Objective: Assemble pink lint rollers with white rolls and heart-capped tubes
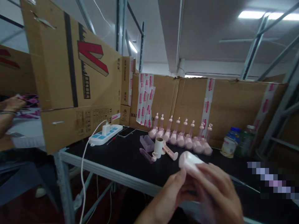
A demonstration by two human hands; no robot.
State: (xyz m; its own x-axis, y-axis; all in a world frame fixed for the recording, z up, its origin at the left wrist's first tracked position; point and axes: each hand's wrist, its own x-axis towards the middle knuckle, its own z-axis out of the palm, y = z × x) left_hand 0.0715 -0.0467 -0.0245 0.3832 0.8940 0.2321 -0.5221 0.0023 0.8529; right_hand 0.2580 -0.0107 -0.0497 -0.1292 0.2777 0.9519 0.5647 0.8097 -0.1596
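Note:
My left hand (171, 191) and my right hand (219, 188) are together above the front edge of the black table (130, 165). Both are closed around a pale pink plastic holder (190, 161) with a rounded end; fingers hide much of it, and motion blurs it. Beyond my hands are a short white tube with a cardboard core (158, 147), an open translucent purple box (147, 143) and a purple strip-shaped part (146, 155). A pink long part (171, 153) leans behind the tube. Several similar pink holders (181, 140) with ringed tops are lined up at the back.
A white power strip (106, 134) with a plugged-in charger and cable (83, 174) is at the left, beside a dark flat device (126, 132). A blue-capped jar (230, 142) and green bottle (245, 141) stand back right. Cardboard walls (100, 71) enclose the table. Another person's hand (14, 103) shows far left.

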